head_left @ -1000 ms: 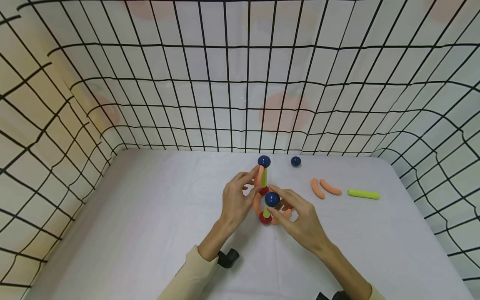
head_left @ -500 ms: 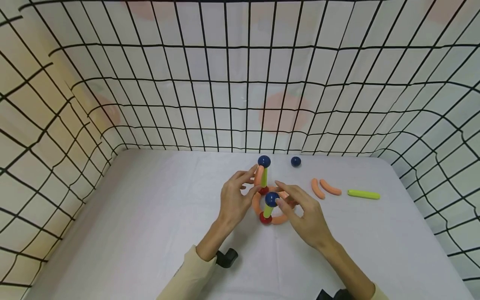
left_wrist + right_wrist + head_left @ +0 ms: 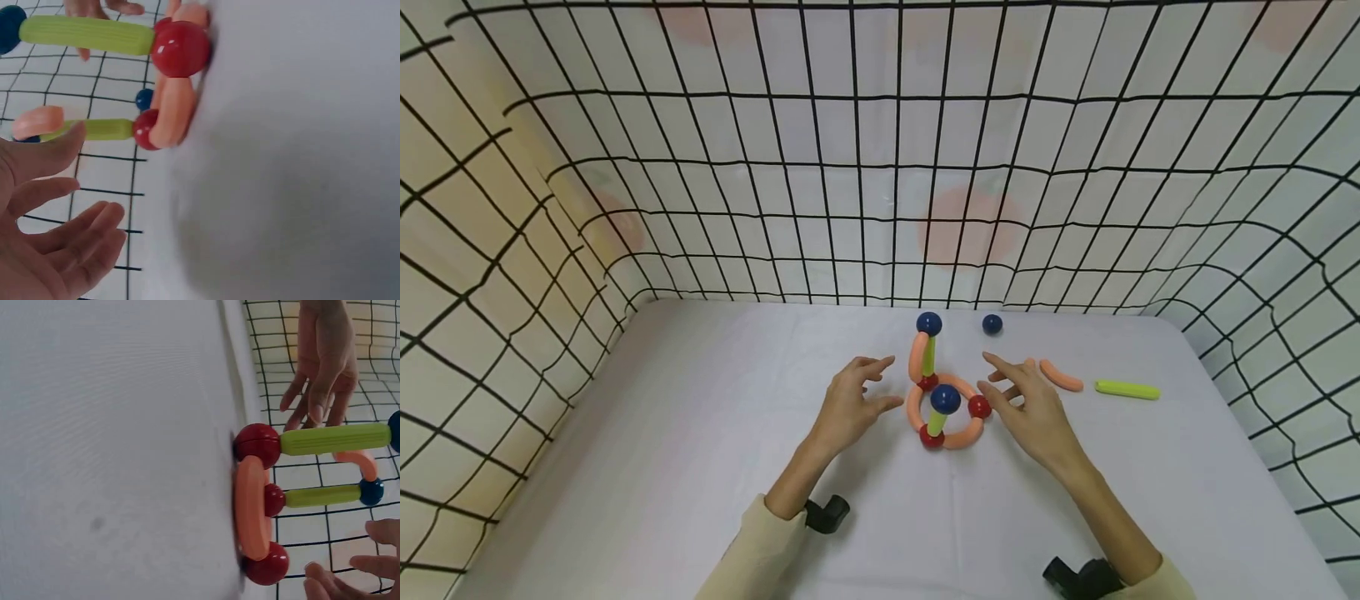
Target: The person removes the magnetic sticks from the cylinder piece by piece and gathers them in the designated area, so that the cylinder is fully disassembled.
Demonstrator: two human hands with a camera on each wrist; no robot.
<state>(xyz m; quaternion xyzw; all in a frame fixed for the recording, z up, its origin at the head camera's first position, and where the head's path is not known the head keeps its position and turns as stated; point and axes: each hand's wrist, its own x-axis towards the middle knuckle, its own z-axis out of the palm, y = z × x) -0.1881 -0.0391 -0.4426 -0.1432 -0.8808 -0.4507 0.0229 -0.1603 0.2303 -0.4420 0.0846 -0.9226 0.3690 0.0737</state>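
Beige-sleeved, the left hand (image 3: 842, 408) stands to the left of the toy frame (image 3: 964, 435), thumb and fingers parted and gripping nothing. The right hand (image 3: 1036, 417), also spread wide and holding nothing, is at the frame's other side, its fingertips just beside the right red ball (image 3: 980, 407); from the head view alone I cannot tell whether they touch.

Between the hands, the frame's base is a ring of curved orange sticks and three red balls, lying on the table (image 3: 700, 467). Front green stick (image 3: 936, 424) and rear green stick (image 3: 929, 357) rise from two of those balls, capped by the front blue ball (image 3: 945, 399) and the rear blue ball (image 3: 928, 323). One raised orange stick (image 3: 918, 357) meets the rear blue ball.

Further out, a loose blue ball (image 3: 992, 324) lies behind the right hand. To its right I note two loose orange sticks (image 3: 1061, 375), one partly hidden by the fingers, then a loose green stick (image 3: 1127, 389). White cloth covers the table; black wire mesh (image 3: 896, 162) encloses its back and both sides. Each wrist bears a black camera (image 3: 827, 515).
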